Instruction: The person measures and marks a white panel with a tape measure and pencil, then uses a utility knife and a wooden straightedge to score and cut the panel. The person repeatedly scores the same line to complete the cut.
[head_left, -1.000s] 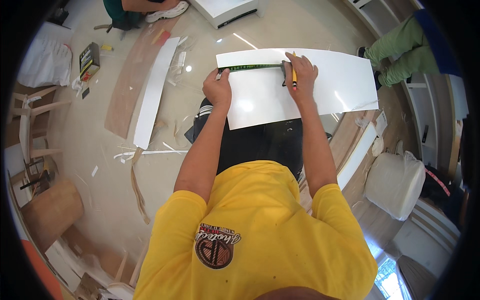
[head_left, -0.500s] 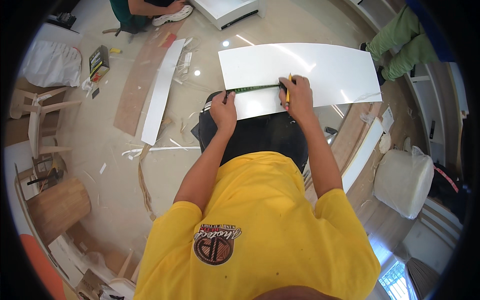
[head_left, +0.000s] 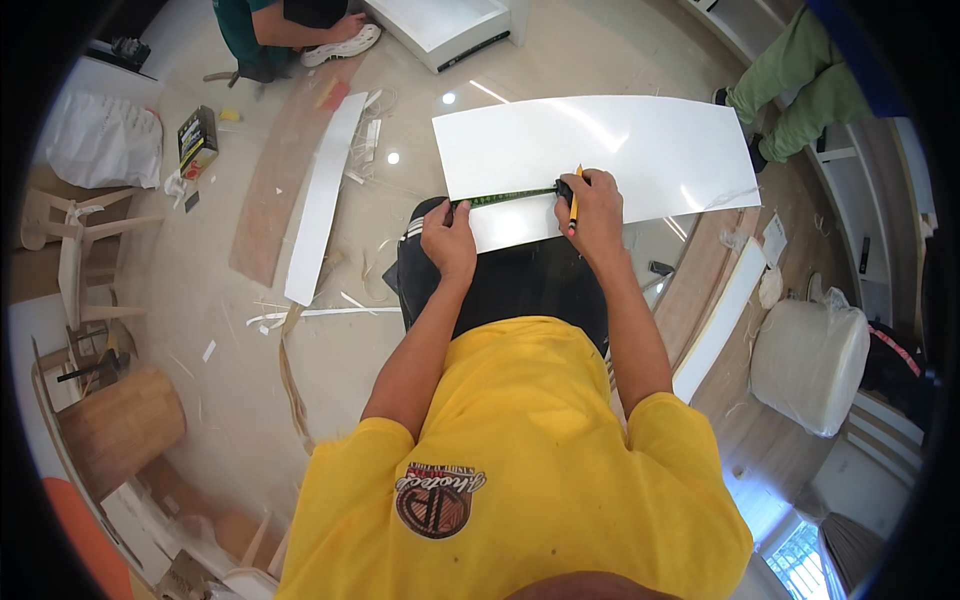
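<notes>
A glossy white board (head_left: 620,150) lies across my black-clad thighs, its far part reaching out over the floor. Along its near side runs the green blade of a tape measure (head_left: 512,197), stretched from the board's left edge toward the right. My left hand (head_left: 450,242) pinches the blade's end at that edge. My right hand (head_left: 600,210) is closed around the dark tape case, which is mostly hidden by the fingers. A yellow pencil (head_left: 575,207) is held upright-looking in the same hand, next to the case.
On the left lie a brown plank (head_left: 275,205) and a narrow white strip (head_left: 325,200) among scraps. Another person's shoe (head_left: 342,45) is beside a white drawer-like unit (head_left: 440,30). Someone in green trousers (head_left: 800,75) stands far right. A plastic-wrapped cushion (head_left: 812,352) sits at right.
The board, both hands and the tape appear slightly lower in the picture, as does the near shirt. Both hands keep their hold on the tape measure, and the pencil stays in the right hand.
</notes>
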